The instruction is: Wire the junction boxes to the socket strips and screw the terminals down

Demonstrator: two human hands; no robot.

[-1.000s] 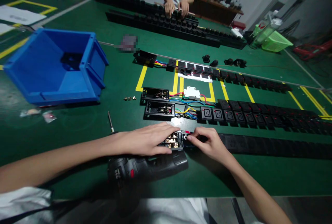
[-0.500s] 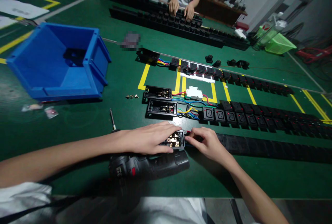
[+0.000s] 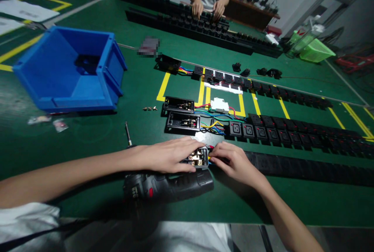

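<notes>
My left hand lies over a small black terminal box with brass contacts inside, its thumb on the near edge and its fingers on the far edge. At the box's right end, my right hand pinches a wire; a bit of yellow shows by the fingertips, with red just above. Under my left forearm a black cordless screwdriver rests on the bench, its bit pointing away. Right of my right hand stretches a long black strip.
A blue bin stands at left, with several brass screws nearby. Two open boxes join wired socket strips beyond my hands. A white breaker sits among wires. Across the bench, a co-worker's hands touch black strips.
My right hand has shifted slightly at the box's end, and a yellow wire now shows by its fingertips. My left hand keeps its place. The co-worker's hands have moved a little.
</notes>
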